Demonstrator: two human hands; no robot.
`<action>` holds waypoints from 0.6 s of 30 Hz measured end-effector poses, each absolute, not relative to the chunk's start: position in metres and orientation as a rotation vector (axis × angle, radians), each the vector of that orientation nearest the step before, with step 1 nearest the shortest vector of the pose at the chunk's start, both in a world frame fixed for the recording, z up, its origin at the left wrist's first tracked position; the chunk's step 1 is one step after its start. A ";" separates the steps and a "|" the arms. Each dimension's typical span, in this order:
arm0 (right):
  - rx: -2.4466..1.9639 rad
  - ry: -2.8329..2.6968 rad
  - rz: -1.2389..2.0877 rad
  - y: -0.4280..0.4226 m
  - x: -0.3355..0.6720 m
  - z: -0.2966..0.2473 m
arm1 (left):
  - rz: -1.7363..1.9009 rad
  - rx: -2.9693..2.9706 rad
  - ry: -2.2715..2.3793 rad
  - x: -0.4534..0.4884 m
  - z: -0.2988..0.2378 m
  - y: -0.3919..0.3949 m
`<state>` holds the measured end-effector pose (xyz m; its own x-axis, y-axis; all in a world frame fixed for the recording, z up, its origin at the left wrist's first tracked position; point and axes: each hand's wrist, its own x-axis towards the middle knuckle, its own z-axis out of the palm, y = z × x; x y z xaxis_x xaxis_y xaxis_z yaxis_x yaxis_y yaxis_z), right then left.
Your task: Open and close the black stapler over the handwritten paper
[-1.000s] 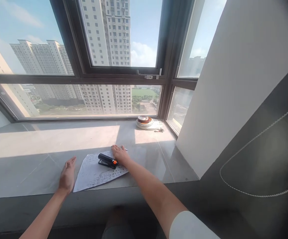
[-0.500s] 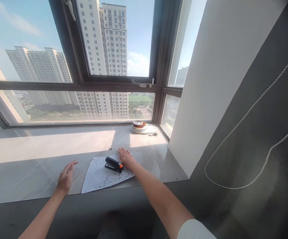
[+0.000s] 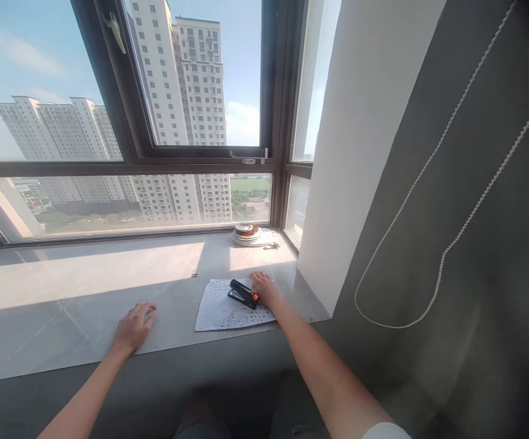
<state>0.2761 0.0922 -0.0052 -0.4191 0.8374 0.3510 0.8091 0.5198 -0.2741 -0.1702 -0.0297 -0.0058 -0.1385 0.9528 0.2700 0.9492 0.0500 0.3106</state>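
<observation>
A broad window [image 3: 195, 166] is being fronted by a pale stone sill [image 3: 173, 317], across whose far part a band of sunlight is being cast, while on the right a loop of beaded cord [image 3: 392, 327] is being displayed against the dark wall. Near the front edge of the sill, right of centre, a written sheet of paper [image 3: 216, 314] is being supported. Far beyond it, toward the window corner, a stack of round items [image 3: 247, 236] is being shown. The left hand [image 3: 135, 327], half-curled with the palm turned down, is being held well left of the paper; nothing is being seen in its grasp, though its underside is being hidden. The right hand [image 3: 266, 289], with fingers loosely extended, is being laid at the paper's far right part; whether the edge is being gripped cannot be told. Between the hands, on the paper, a black stapler [image 3: 242, 294] is being borne, its long axis being directed from far left to near right. The right hand is being placed much the nearer, just beside the stapler's orange-marked end, contact being unclear.
</observation>
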 end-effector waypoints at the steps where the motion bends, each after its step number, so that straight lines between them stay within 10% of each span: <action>1: -1.353 -2.322 0.045 0.090 0.275 -0.004 | 0.634 2.079 2.287 -0.168 -0.006 -0.031; 18: -1.492 -2.171 0.106 0.090 0.274 0.000 | 0.431 2.131 2.302 -0.165 0.001 -0.028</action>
<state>0.2742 0.0901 -0.0002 -0.2743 0.8935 0.3556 0.8545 0.3961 -0.3360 -0.1650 -0.0276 0.0009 -0.0937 0.9751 0.2010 0.9818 0.0570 0.1813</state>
